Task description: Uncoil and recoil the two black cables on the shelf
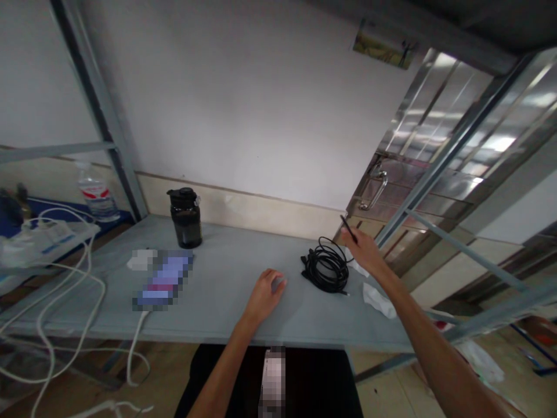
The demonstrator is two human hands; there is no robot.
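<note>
Hard to sort out at far left: a white power strip, cluttered and blurred, running towards the frame edge. Next along, cannot read the phone-like slab, masked by coarse blocks, in front of the black bottle. Further right, over the grey tabletop, find the left hand, fingers loosely curved, thumb apart, apparently gripping nothing; cannot tell whether resting on the surface. Masked too, below: a pinkish thing. Between both hands, nearer the right, note the coil of black cable lying on the tabletop: probably light, floppy and springy, apt to spill loops; best pinched across the whole bundle. Just beyond, see the right hand, fingertips closed on a thin black stick, likely light, stiff and smooth, best taken mid-length; too small to tell whether pen or cable end. Beside the right forearm, partly crumpled: white tissue or paper.
</note>
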